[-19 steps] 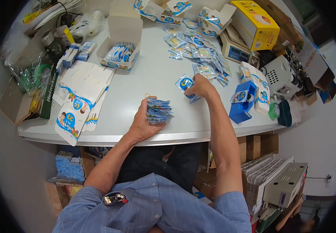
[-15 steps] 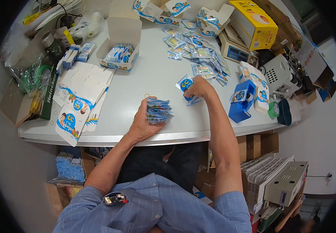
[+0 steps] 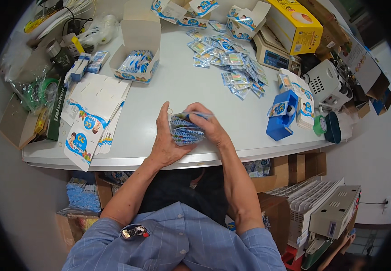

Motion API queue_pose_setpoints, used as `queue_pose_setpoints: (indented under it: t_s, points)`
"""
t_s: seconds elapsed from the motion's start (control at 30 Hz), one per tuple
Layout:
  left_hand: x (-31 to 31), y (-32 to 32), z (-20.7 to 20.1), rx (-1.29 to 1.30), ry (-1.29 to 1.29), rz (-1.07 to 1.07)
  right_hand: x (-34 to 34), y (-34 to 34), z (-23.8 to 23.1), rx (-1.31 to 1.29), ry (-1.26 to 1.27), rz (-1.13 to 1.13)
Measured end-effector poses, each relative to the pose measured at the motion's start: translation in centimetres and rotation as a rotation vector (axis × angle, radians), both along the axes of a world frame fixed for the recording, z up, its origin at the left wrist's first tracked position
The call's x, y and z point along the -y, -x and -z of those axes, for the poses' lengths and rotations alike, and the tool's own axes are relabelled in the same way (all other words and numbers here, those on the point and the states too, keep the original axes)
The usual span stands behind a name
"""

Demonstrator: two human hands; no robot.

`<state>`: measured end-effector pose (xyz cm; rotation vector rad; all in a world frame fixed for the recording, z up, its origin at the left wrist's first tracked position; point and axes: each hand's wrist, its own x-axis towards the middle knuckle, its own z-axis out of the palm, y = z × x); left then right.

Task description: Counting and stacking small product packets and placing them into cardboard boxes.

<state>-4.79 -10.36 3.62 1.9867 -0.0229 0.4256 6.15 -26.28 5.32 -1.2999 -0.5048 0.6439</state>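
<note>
Near the table's front edge, my left hand [image 3: 163,143] is wrapped round a stack of small blue-and-white sachets [image 3: 185,135] standing with their edges up. Its thumb and fingers close on the stack's left and near sides. My right hand [image 3: 210,128] has come to the far right side of the same stack. Its fingers, slightly blurred, pinch one more sachet [image 3: 199,114] against the others; part of this sachet is hidden under the hand. Beyond my hands, to the right, lies a loose pile of sachets [image 3: 237,64].
An open white carton [image 3: 142,34] with sachets inside stands far left. Flat printed cartons [image 3: 89,122] lie at the left. To the right are a blue tape dispenser [image 3: 280,124], a scale [image 3: 272,56] and a yellow box [image 3: 301,29]. A rubber band [image 3: 170,111] lies beyond my left hand.
My right hand has moved left and nearer, bringing a sachet from beside the pile to the stack. My left hand stays on the stack, its thumb now raised.
</note>
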Motion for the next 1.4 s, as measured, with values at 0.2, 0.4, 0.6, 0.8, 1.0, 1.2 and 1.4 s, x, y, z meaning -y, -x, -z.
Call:
queue_pose_setpoints:
  t_s: [0.2, 0.4, 0.6, 0.8, 1.0, 1.2, 1.4]
  points:
    - [0.5, -0.6, 0.5, 0.030, 0.207, 0.211, -2.1, 0.4, 1.0, 0.084, 0.022, -0.141]
    - [0.3, -0.2, 0.5, -0.107, 0.229, 0.171, 2.4, -4.2, -1.8, 0.175, 0.059, 0.073]
    - [-0.2, -0.6, 0.4, -0.174, 0.285, 0.221, 9.0, -13.2, -3.8, 1.391, 1.175, 0.218]
    - [0.0, -1.1, 0.5, -0.052, 0.277, 0.213, 9.6, -15.6, -2.2, 1.339, 1.233, 0.061]
    - [-0.2, -0.7, 0.2, -0.152, 0.368, 0.202, 9.1, -15.8, -1.3, 1.280, 0.958, 0.305]
    - [-0.1, -0.8, -0.1, -0.162, 0.381, 0.195, 8.6, -14.5, -0.5, 0.870, 0.556, 0.626]
    - [-0.5, -0.7, 0.3, -0.167, 0.365, 0.211, 6.7, -14.2, -0.6, 1.166, 1.098, 0.447]
